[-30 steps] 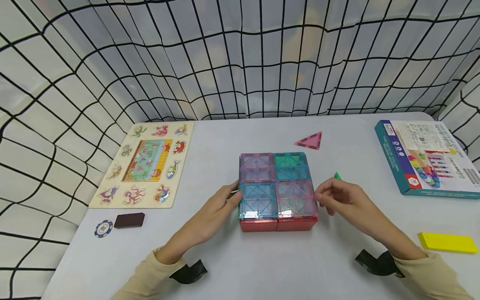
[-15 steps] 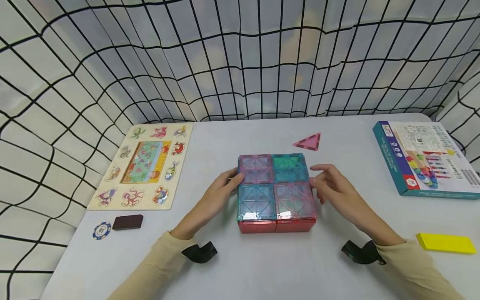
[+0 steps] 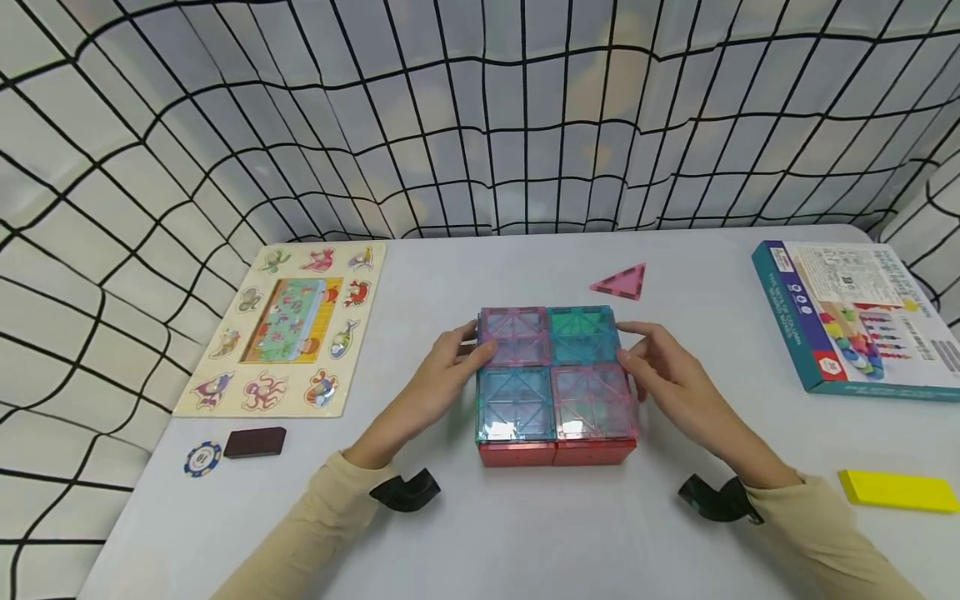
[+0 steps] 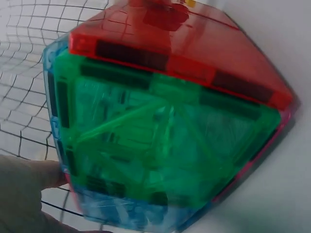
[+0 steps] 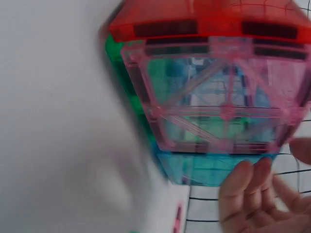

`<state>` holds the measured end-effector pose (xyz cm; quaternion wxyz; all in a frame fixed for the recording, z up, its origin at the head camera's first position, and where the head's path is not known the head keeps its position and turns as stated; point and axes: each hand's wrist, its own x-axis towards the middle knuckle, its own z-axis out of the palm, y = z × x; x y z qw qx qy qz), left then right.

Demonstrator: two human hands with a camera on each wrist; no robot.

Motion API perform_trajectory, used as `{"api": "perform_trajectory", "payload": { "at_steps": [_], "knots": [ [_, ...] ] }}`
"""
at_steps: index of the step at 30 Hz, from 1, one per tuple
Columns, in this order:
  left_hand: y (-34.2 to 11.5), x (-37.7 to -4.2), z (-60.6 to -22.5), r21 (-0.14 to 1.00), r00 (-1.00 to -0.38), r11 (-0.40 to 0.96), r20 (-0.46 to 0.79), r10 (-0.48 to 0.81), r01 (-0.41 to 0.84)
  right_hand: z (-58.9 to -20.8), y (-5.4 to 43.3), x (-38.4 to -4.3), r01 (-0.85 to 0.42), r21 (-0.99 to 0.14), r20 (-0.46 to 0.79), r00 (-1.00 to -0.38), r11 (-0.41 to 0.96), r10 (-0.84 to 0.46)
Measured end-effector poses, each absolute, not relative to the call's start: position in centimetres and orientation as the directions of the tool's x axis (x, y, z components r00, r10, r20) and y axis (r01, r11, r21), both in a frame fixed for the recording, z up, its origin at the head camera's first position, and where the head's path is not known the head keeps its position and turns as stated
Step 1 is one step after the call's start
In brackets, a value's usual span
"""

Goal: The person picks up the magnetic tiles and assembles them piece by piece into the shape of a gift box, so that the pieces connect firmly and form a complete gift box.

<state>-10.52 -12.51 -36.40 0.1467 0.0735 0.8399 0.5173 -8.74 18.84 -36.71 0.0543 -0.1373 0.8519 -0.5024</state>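
Observation:
A low box of translucent magnetic tiles point(image 3: 517, 404) sits mid-table in the head view. Its top has pink, blue and teal-green squares, and its front side is red. My left hand point(image 3: 431, 392) holds the box's left side near the far corner, thumb over the top edge. Opposite it, my right hand point(image 3: 678, 379) holds the right side, thumb against the edge and index finger at the far corner. A green tile point(image 4: 160, 141) fills the left wrist view beside a red one point(image 4: 233, 43). Curled right fingers point(image 5: 238, 189) meet the box below a pink tile point(image 5: 194, 124).
Behind the box lies a pink triangle tile point(image 3: 624, 283). An animal puzzle board point(image 3: 225, 392), a poker chip point(image 3: 202, 459) and a dark brown block point(image 3: 255, 442) are at left. To the right are a boxed game point(image 3: 862, 317) and a yellow block point(image 3: 900, 490). Black netting point(image 3: 525, 129) surrounds the table.
Both hands have slid along the box's sides toward its far end. The right index finger has straightened to the far right corner. A green triangle seen earlier is now hidden behind the right hand.

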Motion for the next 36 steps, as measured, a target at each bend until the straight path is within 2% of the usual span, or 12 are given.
{"api": "perform_trajectory", "payload": {
  "at_steps": [4,7,10,14,17,21,26,36],
  "knots": [
    [-12.5,-9.3,-35.1,0.801,-0.968,0.582,-0.014,0.252,0.14,-36.3,19.2,-7.7,-0.332,-0.812,0.188,-0.927,0.479,-0.324],
    [-11.9,-7.9,-33.9,0.695,-0.931,0.633,0.155,0.33,0.34,-36.1,19.6,-7.0,-0.363,-0.798,0.199,-0.912,0.481,-0.358],
    [-10.7,-6.7,-33.4,0.548,-0.812,0.608,0.285,0.51,0.575,-36.1,20.0,-6.4,-0.36,-0.827,0.177,-0.896,0.432,-0.407],
    [-8.5,-5.8,-33.6,0.336,-0.635,0.544,0.307,0.709,0.769,-36.7,20.8,-6.1,-0.368,-0.868,0.167,-0.849,0.334,-0.501],
    [-7.1,-5.5,-34.1,0.21,-0.585,0.546,0.277,0.762,0.811,-37.2,21.1,-6.1,-0.381,-0.882,0.177,-0.813,0.277,-0.555],
    [-6.1,-5.3,-34.6,0.12,-0.581,0.571,0.258,0.772,0.812,-37.8,21.2,-6.1,-0.384,-0.886,0.181,-0.801,0.26,-0.57],
    [-5.5,-5.4,-34.7,0.088,-0.568,0.565,0.244,0.786,0.82,-38.0,21.5,-6.0,-0.381,-0.885,0.179,-0.807,0.266,-0.563],
    [-4.4,-5.9,-34.5,0.016,-0.551,0.554,0.129,0.824,0.832,-38.3,21.9,-6.4,-0.432,-0.868,0.231,-0.789,0.245,-0.57]
  ]
}}
